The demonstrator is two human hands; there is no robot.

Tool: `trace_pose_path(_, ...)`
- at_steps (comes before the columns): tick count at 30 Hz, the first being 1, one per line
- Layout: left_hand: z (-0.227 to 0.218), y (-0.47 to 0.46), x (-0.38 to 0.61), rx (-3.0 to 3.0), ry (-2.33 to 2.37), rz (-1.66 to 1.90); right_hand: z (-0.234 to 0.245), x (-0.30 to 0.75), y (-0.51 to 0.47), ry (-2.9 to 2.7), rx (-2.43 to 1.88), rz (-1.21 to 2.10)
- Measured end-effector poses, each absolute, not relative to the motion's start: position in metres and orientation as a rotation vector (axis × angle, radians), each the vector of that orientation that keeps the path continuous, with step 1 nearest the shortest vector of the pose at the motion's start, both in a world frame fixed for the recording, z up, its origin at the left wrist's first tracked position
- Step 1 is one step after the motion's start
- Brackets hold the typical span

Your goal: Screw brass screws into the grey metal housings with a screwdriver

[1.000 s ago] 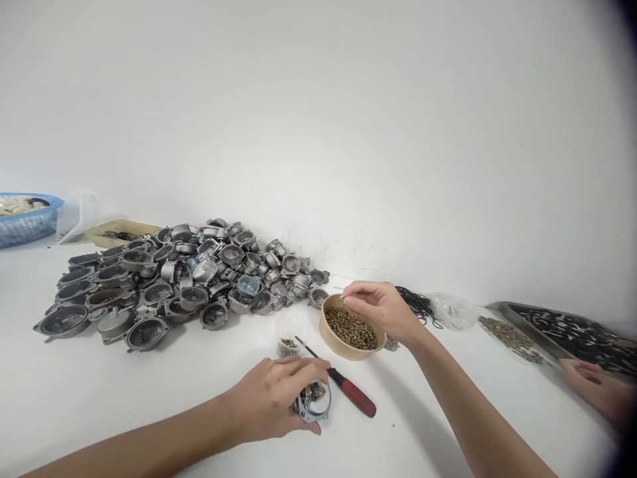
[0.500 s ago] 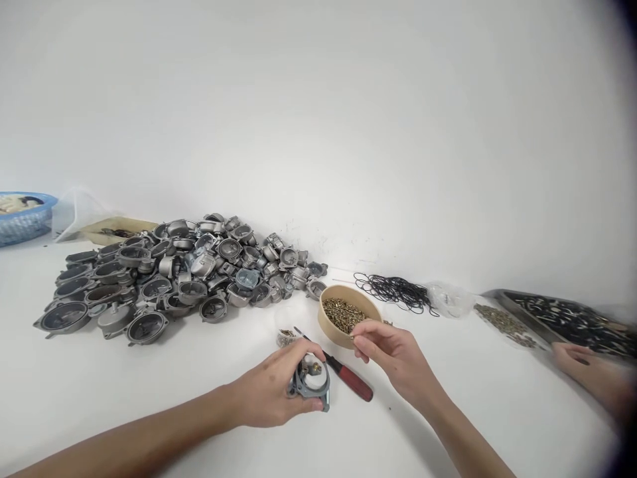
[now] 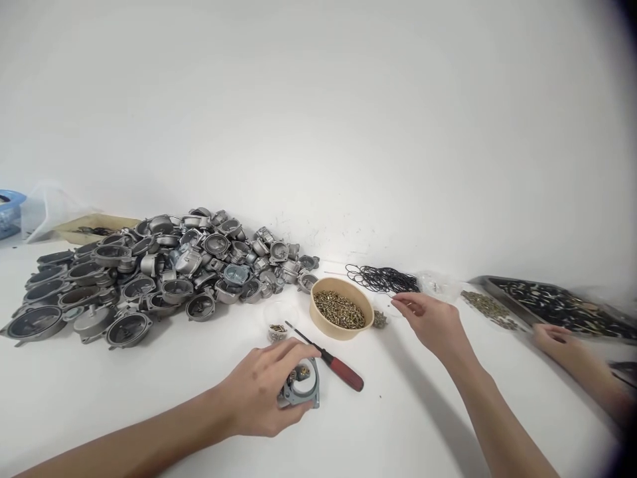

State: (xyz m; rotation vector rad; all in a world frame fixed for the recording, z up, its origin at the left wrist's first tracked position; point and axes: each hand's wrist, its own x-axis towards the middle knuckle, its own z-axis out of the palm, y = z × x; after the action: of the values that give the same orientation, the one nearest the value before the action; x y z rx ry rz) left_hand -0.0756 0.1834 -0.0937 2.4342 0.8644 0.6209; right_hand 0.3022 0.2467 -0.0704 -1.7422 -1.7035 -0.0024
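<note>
My left hand [image 3: 269,385] is wrapped round a grey cast-metal housing [image 3: 312,392], round and open-ended, with brass fittings inside; it looks like a carburetor part. My fingers cover its left side. To the right, my right hand [image 3: 428,322] is raised above the table in a pinch, its fingertips just below the heap of black rubber rings [image 3: 385,279]. What lies between them, if anything, is too small to make out. Between the hands stands a tan round bowl [image 3: 318,315] full of small brass-coloured parts [image 3: 343,309]. A screwdriver [image 3: 346,373] with a red and black handle lies in front of the bowl.
A large pile of grey metal housings [image 3: 174,265] covers the left. Small brass parts [image 3: 277,332] sit near the screwdriver tip. At right lie a clear bag [image 3: 438,285], loose small parts [image 3: 488,309], and a dark tray [image 3: 490,285] beside another person's hand [image 3: 557,338].
My right hand has moved from the bowl's rim rightward and up, toward the black rings. The left hand still holds the housing. The view has shifted slightly right.
</note>
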Motion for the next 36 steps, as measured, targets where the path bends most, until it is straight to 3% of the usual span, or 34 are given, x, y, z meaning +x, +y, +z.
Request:
trace_pose_path(4,-0.095,0.183,-0.075,2.427,0.899,0.629,-0.055,0.274,0.230,-1.575,-1.601,-0.003)
trace_pose_path(7,-0.096,0.183,-0.075,2.408,0.878,0.643,-0.043,0.237,0.208,-1.528,-1.398,0.310)
trace_pose_path(12,-0.098,0.186,-0.076,2.435,0.837,0.682,-0.049,0.181,0.181,-1.955,-1.013,0.796)
trace_pose_path(16,-0.086,0.193,-0.082,2.622,0.733,0.889,-0.062,0.168,0.178,-2.024,-0.970,0.707)
trace_pose_path(22,-0.026,0.216,-0.139,2.930,0.676,1.639,-0.062,0.176,0.180,-1.972,-1.038,0.537)
trace_pose_path(25,-0.005,0.214,-0.189,2.718,1.513,1.472,-0.063,0.177,0.179,-2.029,-1.066,0.464)
trace_pose_path(27,-0.008,0.205,-0.219,2.278,2.287,1.031,-0.064,0.178,0.179,-2.070,-1.073,0.384)
trace_pose_path(28,-0.015,0.200,-0.232,2.114,2.442,0.778,-0.065,0.178,0.180,-2.082,-1.070,0.342)
trace_pose_path(31,-0.047,0.192,-0.258,1.995,2.353,0.306,-0.066,0.180,0.181,-2.082,-1.065,0.275)
trace_pose_path(36,-0.080,0.200,-0.273,2.055,2.407,0.296,-0.065,0.182,0.182,-2.074,-1.096,0.285)
